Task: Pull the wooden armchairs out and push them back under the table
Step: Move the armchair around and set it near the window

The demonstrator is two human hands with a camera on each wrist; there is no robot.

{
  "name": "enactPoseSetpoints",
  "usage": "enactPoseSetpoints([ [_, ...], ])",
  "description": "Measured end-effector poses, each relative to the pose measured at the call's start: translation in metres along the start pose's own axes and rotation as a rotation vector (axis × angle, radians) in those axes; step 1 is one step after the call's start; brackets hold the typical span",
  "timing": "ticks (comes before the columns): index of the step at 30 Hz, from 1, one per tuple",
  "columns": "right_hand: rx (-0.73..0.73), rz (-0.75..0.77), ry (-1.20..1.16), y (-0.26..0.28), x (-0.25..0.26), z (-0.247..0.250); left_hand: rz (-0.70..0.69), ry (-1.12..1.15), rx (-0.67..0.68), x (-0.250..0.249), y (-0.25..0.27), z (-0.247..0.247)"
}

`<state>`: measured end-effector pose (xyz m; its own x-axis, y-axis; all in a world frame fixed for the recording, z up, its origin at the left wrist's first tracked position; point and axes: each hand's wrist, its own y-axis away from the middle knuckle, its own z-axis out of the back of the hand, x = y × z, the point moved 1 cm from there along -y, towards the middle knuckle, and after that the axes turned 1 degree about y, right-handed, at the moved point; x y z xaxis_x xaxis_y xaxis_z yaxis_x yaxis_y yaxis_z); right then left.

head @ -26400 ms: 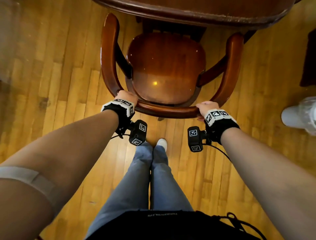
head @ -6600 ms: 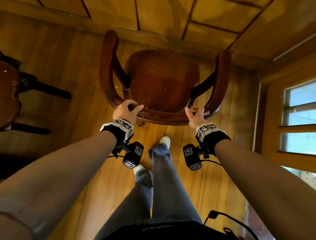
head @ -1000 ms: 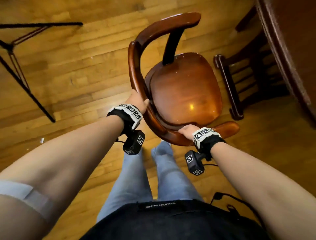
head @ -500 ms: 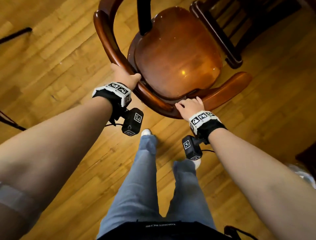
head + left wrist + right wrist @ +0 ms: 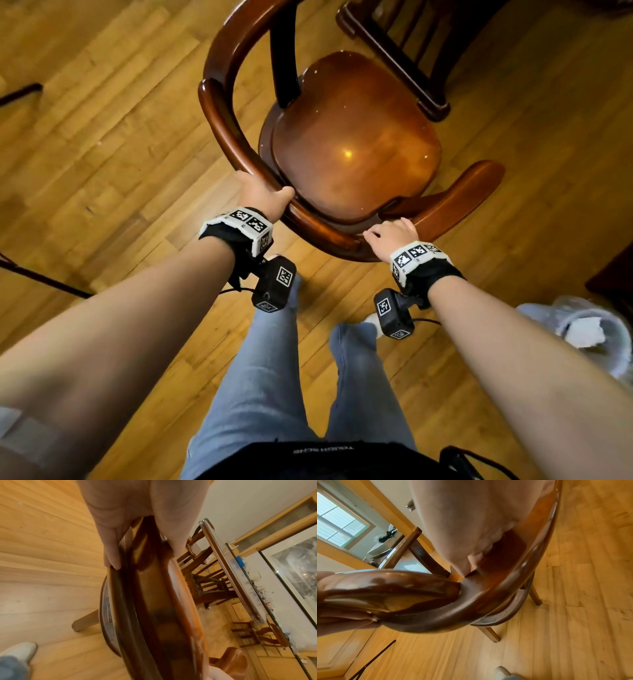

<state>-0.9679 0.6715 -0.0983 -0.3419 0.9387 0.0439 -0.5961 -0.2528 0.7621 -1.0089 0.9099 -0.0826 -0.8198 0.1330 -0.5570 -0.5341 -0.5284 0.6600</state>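
Two hands are gripping the wooden armchair (image 5: 349, 161) by its curved back rail: left hand (image 5: 262, 195) wrapping the left bend, right hand (image 5: 394, 236) curling over the right. It is standing clear of the table (image 5: 228, 572); pushing evenly should be keeping it straight.

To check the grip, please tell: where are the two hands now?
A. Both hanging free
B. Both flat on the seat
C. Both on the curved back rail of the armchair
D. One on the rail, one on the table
C: the left hand and the right hand each grip the curved back rail of the armchair.
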Motion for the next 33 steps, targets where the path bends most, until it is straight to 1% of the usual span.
enactPoseSetpoints([
  [2,0.012,-0.020,-0.012,0.016,-0.025,-0.015,-0.012,-0.029,0.021,0.003,0.020,-0.025],
  [6,0.011,-0.055,-0.049,0.043,-0.072,-0.041,-0.047,-0.097,0.017,0.001,0.062,-0.071],
  [11,0.010,-0.122,-0.105,0.075,-0.139,-0.073,-0.091,-0.148,0.078,-0.008,0.105,-0.132],
  [14,0.011,-0.167,-0.125,0.092,-0.180,-0.091,-0.133,-0.215,0.136,-0.015,0.128,-0.171],
  [15,0.016,-0.187,-0.137,0.099,-0.197,-0.098,-0.170,-0.228,0.162,-0.016,0.135,-0.189],
  [19,0.042,-0.283,-0.211,0.116,-0.254,-0.119,-0.192,-0.271,0.311,-0.022,0.153,-0.248],
  [22,0.029,-0.373,-0.253,0.130,-0.296,-0.132,-0.224,-0.322,0.345,-0.035,0.172,-0.291],
  [25,-0.020,-0.445,-0.324,0.143,-0.325,-0.143,-0.210,-0.307,0.407,-0.048,0.191,-0.323],
  [26,-0.043,-0.460,-0.364,0.147,-0.332,-0.146,-0.189,-0.296,0.421,-0.052,0.198,-0.330],
  [28,-0.091,-0.489,-0.487,0.158,-0.345,-0.150,-0.191,-0.302,0.440,-0.058,0.205,-0.345],
  [30,-0.146,-0.532,-0.630,0.171,-0.349,-0.151,-0.192,-0.340,0.458,-0.066,0.216,-0.350],
  [32,-0.221,-0.607,-0.726,0.185,-0.346,-0.151,-0.190,-0.390,0.477,-0.072,0.223,-0.349],
  [33,-0.239,-0.647,-0.764,0.189,-0.343,-0.150,-0.215,-0.429,0.471,-0.075,0.226,-0.345],
])
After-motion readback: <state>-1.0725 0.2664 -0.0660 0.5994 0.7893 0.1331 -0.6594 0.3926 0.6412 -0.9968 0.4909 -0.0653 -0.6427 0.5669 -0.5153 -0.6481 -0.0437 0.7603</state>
